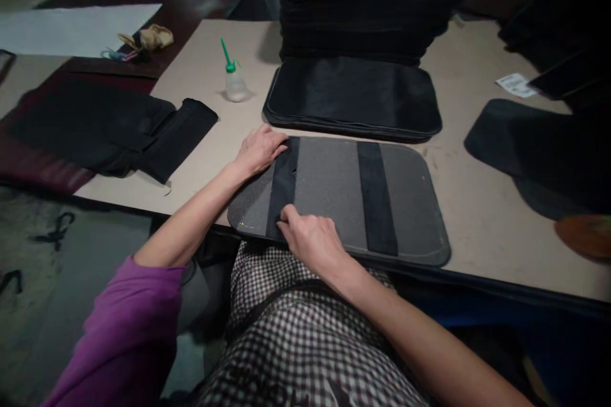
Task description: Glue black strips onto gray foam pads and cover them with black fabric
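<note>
A grey rounded rectangular panel (329,194) with dark edges lies flat at the table's front edge. Two black fabric strips cross it, a left strip (285,181) and a right strip (378,200). My left hand (261,149) is at the left strip's far end, its fingers bent and closed on it at the panel's edge. Near the strip's close end, my right hand (312,238) is closed, thumb and forefinger pinched on the strip; its other fingers are curled under. The fingertips of both hands are partly hidden.
Beyond the panel lies a low pile of black panels (353,95), with a tall black stack (363,6) behind. A green-tipped bottle (235,84) stands left of them. Black fabric pieces (95,127) lie left; dark pieces (520,140) and a white label (517,84) lie right.
</note>
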Action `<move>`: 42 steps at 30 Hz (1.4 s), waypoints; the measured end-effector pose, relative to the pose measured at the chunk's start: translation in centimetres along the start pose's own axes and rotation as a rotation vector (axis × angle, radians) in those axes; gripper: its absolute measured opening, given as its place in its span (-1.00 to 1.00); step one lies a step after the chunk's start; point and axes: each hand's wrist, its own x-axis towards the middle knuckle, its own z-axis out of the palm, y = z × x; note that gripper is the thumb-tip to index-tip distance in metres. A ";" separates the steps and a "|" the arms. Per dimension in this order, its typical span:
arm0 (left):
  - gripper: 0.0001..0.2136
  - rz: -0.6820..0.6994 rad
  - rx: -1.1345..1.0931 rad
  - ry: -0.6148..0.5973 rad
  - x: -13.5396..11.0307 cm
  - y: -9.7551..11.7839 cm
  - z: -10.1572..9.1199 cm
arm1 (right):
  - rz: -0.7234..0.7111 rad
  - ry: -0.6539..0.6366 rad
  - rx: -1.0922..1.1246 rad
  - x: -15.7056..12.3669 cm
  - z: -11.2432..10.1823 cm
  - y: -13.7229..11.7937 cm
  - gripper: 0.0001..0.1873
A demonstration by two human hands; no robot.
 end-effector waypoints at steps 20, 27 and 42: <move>-0.81 -0.127 -0.147 0.064 2.0 0.4 0.4 | -0.321 0.406 0.218 -6.2 -0.2 3.5 -0.78; -0.89 -0.233 -0.312 0.172 3.1 0.9 -0.6 | 0.048 0.733 0.365 -14.8 -0.6 12.6 -0.75; -0.64 0.383 -0.428 -0.110 13.9 23.0 -0.6 | 0.941 1.289 0.325 -22.4 -2.6 33.9 -0.11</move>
